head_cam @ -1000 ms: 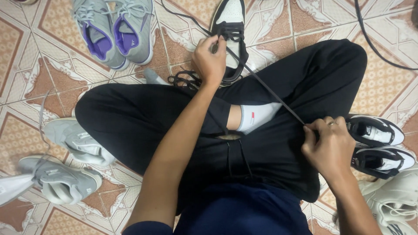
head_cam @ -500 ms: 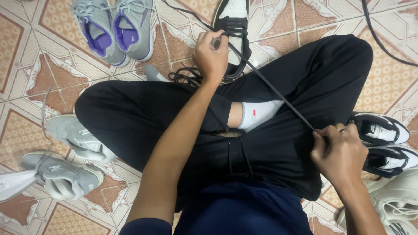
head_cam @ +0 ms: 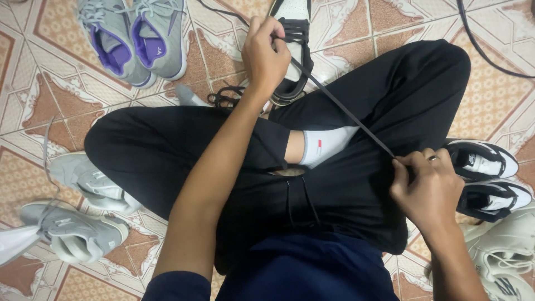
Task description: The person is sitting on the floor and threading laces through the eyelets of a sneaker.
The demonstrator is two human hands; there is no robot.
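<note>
I sit cross-legged on a tiled floor in black trousers. My left hand (head_cam: 266, 56) grips the laced part of a black and white sneaker (head_cam: 294, 33) lying beyond my knees. A black shoelace (head_cam: 340, 108) runs taut from that shoe diagonally over my leg to my right hand (head_cam: 430, 187), which pinches its end above my right thigh. A white sock (head_cam: 326, 144) shows between my crossed legs. More black lace (head_cam: 225, 99) lies bunched on the floor beside the shoe.
A grey pair with purple lining (head_cam: 131, 39) stands at top left. Two grey sneakers (head_cam: 83, 206) lie at left. A black and white pair (head_cam: 487, 178) and white sneakers (head_cam: 510, 256) sit at right. A black cable (head_cam: 485, 50) crosses the top right.
My right hand has drawn the lace end back toward my body and slightly lower, keeping the lace taut. The left hand stays on the shoe.
</note>
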